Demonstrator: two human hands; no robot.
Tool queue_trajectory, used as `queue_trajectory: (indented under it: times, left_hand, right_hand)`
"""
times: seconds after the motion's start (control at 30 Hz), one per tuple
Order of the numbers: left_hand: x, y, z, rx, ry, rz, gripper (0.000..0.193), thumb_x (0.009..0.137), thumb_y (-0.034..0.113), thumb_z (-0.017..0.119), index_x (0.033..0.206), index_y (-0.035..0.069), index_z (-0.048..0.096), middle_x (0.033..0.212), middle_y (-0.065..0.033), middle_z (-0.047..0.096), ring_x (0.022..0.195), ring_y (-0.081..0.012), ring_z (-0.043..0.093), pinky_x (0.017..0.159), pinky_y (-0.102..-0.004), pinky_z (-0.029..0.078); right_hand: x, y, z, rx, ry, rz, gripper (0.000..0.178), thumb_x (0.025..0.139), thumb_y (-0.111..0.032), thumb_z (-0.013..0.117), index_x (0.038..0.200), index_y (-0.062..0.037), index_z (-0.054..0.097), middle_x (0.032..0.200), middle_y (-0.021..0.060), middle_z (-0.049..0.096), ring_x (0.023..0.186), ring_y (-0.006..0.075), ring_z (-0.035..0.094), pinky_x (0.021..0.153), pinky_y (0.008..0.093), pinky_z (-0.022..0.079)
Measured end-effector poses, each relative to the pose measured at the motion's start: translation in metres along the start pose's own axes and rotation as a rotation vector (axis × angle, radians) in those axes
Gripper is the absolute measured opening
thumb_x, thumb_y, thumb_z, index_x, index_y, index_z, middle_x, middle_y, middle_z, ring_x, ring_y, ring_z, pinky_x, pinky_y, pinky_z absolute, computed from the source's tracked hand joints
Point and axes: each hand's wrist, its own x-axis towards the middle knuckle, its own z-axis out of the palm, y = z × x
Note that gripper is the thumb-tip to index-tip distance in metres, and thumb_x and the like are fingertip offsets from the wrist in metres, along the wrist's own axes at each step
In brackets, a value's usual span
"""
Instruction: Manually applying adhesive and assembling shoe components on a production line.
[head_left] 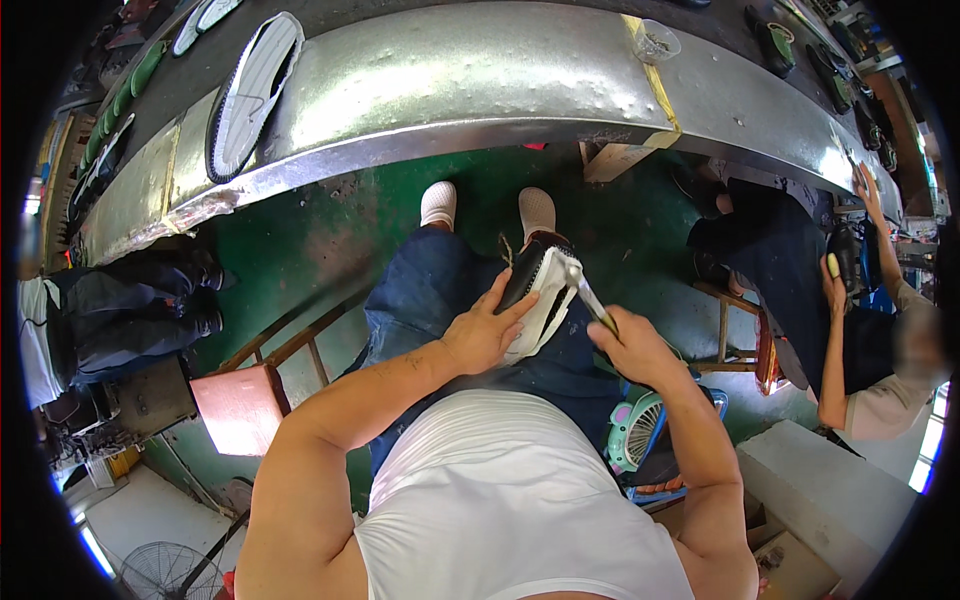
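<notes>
A half-made shoe (520, 288), black on the side with a white underside and a stitched, toothed-looking edge, rests sole-up across my thighs. My left hand (483, 332) grips it from the left, the fingers spread over its white face and side. In my right hand (640, 350) is a hammer (594, 302), held by its handle. The hammer's metal head lies at the shoe's far right edge; whether it touches cannot be made out. A short loop of cord sticks up beside the shoe's black side.
A metal-topped bench (450, 75) runs across in front, bearing another white-bottomed shoe (255, 95) and a clear cup (656, 42) of small bits. A small green fan (635, 432) sits by my right hip. A red-seated stool (238, 410) stands left. Co-workers sit on both sides; the right one (835, 280) handles a dark shoe.
</notes>
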Motion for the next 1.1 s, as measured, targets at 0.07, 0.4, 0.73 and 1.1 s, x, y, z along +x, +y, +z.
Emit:
queue_trajectory:
  times: [0.07,0.4,0.73,1.1]
  left_hand:
    - [0.004,0.005,-0.003,0.004,-0.030,0.010,0.055,0.100,0.024,0.053,0.153,0.026,0.038,0.160,-0.0290,0.015,0.127,-0.0486,0.051,0.102,-0.0457,0.050]
    - [-0.033,-0.018,0.018,-0.517,0.019,-0.305,0.075,0.097,0.024,0.060,0.156,-0.003,0.020,0.153,-0.0313,0.035,0.141,-0.0392,0.041,0.113,-0.0362,0.037]
    - [-0.028,-0.013,-0.018,-0.457,-0.322,-0.340,0.104,0.081,0.019,0.074,0.160,0.009,0.008,0.134,-0.0310,0.056,0.120,-0.0400,0.060,0.104,-0.0384,0.046]
    - [0.014,0.070,-0.161,-0.399,0.235,0.185,0.075,0.070,0.015,0.087,0.133,0.004,0.048,0.110,-0.0171,0.071,0.097,-0.0255,0.070,0.084,-0.0349,0.054]
  right_hand:
    - [0.013,0.010,0.030,0.074,0.137,-0.072,0.032,0.100,-0.030,0.055,0.102,0.0022,0.060,0.094,0.0267,0.066,0.090,0.0464,0.064,0.080,0.0496,0.050]
    - [0.007,0.000,0.063,0.039,0.254,-0.247,0.039,0.102,-0.037,0.048,0.102,0.0009,0.058,0.095,0.0285,0.066,0.089,0.0475,0.064,0.080,0.0535,0.050]
    - [-0.002,0.023,0.084,0.015,-0.005,-0.010,0.037,0.101,-0.035,0.052,0.107,0.0007,0.062,0.090,0.0226,0.067,0.087,0.0428,0.065,0.076,0.0489,0.051]
    - [-0.039,0.059,0.128,0.649,0.446,0.016,0.017,0.095,-0.014,0.060,0.106,-0.0007,0.060,0.083,0.0062,0.065,0.077,0.0152,0.062,0.073,0.0310,0.050]
